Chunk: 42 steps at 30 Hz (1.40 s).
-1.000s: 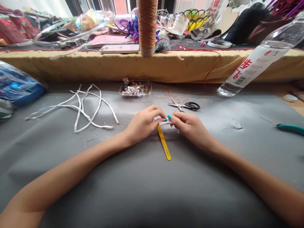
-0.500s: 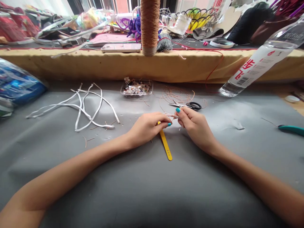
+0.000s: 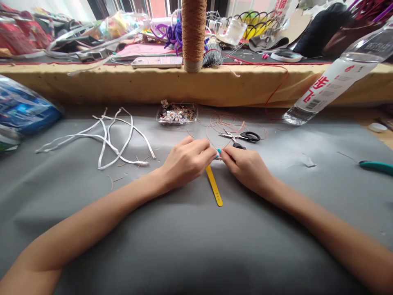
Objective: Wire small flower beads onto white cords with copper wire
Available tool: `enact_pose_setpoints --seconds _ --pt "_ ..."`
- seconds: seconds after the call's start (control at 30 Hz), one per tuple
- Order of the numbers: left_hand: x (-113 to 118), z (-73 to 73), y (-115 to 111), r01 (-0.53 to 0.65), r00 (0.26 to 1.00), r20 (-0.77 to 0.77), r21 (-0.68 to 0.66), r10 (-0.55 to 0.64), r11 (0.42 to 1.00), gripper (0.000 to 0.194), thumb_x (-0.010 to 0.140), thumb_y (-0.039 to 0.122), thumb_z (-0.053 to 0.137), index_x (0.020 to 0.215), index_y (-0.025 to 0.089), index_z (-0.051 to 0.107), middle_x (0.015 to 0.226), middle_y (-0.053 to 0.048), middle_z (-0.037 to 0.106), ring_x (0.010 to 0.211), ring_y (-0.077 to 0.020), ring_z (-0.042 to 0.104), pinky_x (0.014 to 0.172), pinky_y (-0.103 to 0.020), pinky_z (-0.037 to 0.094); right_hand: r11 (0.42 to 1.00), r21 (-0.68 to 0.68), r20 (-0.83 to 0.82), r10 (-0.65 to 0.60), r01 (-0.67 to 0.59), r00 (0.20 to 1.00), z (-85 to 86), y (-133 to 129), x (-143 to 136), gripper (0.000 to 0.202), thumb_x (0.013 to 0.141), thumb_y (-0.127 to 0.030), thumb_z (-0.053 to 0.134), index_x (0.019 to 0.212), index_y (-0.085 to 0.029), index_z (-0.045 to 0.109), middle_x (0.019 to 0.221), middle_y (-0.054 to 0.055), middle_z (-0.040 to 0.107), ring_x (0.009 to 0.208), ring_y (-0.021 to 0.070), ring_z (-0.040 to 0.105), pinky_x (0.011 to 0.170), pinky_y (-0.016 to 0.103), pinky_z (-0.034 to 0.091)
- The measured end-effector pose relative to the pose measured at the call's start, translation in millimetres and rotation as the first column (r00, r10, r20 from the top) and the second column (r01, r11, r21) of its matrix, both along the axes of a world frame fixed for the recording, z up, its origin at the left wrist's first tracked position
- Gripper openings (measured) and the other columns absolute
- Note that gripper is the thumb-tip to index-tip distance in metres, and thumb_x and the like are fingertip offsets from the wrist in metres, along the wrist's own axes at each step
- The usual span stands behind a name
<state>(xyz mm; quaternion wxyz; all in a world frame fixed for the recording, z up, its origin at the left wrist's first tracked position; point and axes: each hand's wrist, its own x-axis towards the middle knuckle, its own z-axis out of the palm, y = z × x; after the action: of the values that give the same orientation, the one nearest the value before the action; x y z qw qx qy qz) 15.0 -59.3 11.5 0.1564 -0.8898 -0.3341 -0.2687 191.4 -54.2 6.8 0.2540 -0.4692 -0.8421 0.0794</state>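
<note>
My left hand [image 3: 188, 162] and my right hand [image 3: 249, 166] meet fingertip to fingertip over the middle of the grey mat. Both pinch a small piece of white cord [image 3: 219, 158], mostly hidden by the fingers. A thin brown thread [image 3: 211, 144] runs up from near the fingertips to a loose coil behind. Below the left fingers lies a yellow flat stick [image 3: 215, 188] with a rounded end, its upper end covered by that hand. Black-handled scissors [image 3: 252, 136] lie just beyond the right hand, one handle partly behind it.
White cords [image 3: 130, 133] lie tangled at left. A clear plastic tray [image 3: 177, 121] of small knotted pieces stands at the back. At right are a leaning water bottle [image 3: 330, 84] and a teal-handled tool [image 3: 376, 166]. A cluttered shelf with a brown thread spool [image 3: 194, 35] runs behind.
My hands have come closer together, the right one shifting left and slightly down. More of the scissors shows now. My left fingers have curled in more, and less of the white cord shows.
</note>
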Motion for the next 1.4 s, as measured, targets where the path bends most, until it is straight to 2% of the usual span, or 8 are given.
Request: enact_pose_setpoints --seconds 0.17,0.4,0.57,0.73,0.8,0.9,1.03,1.4 --pt "7 -0.8 -7 0.171 0.975 0.197 -0.369 -0.102 0.913 0.023 0.085 0.012 0.040 0.087 0.014 0.062 0.079 -0.003 0.061 0.064 -0.0089 0.053 0.059 -0.019 0.039 0.993 -0.071 -0.165 -0.100 0.089 0.981 5.6 -3 -1 0.025 0.085 -0.027 0.036 0.062 -0.020 0.036 0.054 -0.002 0.043 0.048 0.0095 0.035 0.050 0.022 0.027" --pt "6 4.8 0 0.198 0.920 0.381 -0.660 0.095 0.725 0.013 0.079 0.012 0.052 0.079 0.014 0.065 0.069 0.000 0.062 0.064 -0.0086 0.055 0.059 -0.016 0.041 0.990 -0.140 -0.343 -0.060 0.012 0.937 14.7 -8 0 0.026 0.085 -0.030 0.037 0.061 -0.018 0.042 0.052 -0.004 0.038 0.048 0.0081 0.034 0.047 0.020 0.028" --pt "1 -0.7 2 -0.004 0.986 0.151 -0.385 0.067 0.923 0.019 0.084 0.021 0.045 0.080 0.015 0.063 0.075 -0.003 0.061 0.064 -0.0113 0.054 0.056 -0.021 0.039 0.977 0.065 0.091 0.196 -0.203 0.976 7.3 -7 2 0.028 0.081 -0.023 0.037 0.055 -0.018 0.043 0.044 -0.003 0.038 0.041 0.0082 0.029 0.044 0.023 0.019" --pt "4 -3.4 -6 -0.016 0.999 0.025 -0.163 0.020 0.987 0.029 0.087 0.021 0.035 0.075 0.015 0.061 0.065 -0.003 0.056 0.056 -0.0112 0.050 0.051 -0.022 0.036 0.944 0.328 0.243 -0.043 -0.041 0.969 0.5 -4 3 0.031 0.083 -0.022 0.035 0.054 -0.018 0.043 0.044 0.000 0.045 0.039 0.0096 0.030 0.044 0.025 0.015" --pt "7 -0.9 -8 0.058 0.984 0.180 -0.315 -0.001 0.947 0.025 0.086 0.021 0.039 0.077 0.015 0.062 0.066 -0.002 0.059 0.057 -0.0097 0.051 0.053 -0.020 0.038 0.957 0.287 0.152 -0.077 0.031 0.985 0.8 -4 2 0.029 0.084 -0.023 0.034 0.056 -0.019 0.041 0.045 -0.001 0.045 0.040 0.0096 0.033 0.044 0.024 0.018" --pt "9 4.3 -7 0.232 0.902 0.428 -0.585 0.053 0.777 0.017 0.082 0.018 0.047 0.083 0.015 0.064 0.067 -0.001 0.063 0.061 -0.0088 0.055 0.058 -0.017 0.042 0.986 0.153 -0.024 -0.071 0.073 0.997 3.3 -5 -1 0.025 0.085 -0.024 0.035 0.060 -0.020 0.039 0.048 -0.002 0.044 0.041 0.0091 0.036 0.045 0.021 0.025" --pt "9 8.7 -5 0.300 0.841 0.506 -0.731 0.192 0.613 0.016 0.079 0.016 0.049 0.081 0.013 0.065 0.065 0.000 0.063 0.062 -0.0096 0.056 0.060 -0.018 0.044 0.993 0.086 -0.173 -0.071 0.087 0.982 7.1 -6 0 0.024 0.086 -0.026 0.037 0.063 -0.020 0.040 0.049 -0.003 0.044 0.042 0.0089 0.037 0.046 0.020 0.030" --pt "10 4.8 -4 0.323 0.801 0.518 -0.796 0.300 0.512 0.010 0.078 0.022 0.052 0.083 0.016 0.057 0.060 0.002 0.058 0.060 -0.0094 0.054 0.060 -0.020 0.044 0.949 0.311 -0.024 0.068 -0.057 0.997 5.4 -4 6 0.027 0.085 -0.024 0.035 0.070 -0.018 0.055 0.048 0.000 0.052 0.038 0.0091 0.038 0.044 0.022 0.030"
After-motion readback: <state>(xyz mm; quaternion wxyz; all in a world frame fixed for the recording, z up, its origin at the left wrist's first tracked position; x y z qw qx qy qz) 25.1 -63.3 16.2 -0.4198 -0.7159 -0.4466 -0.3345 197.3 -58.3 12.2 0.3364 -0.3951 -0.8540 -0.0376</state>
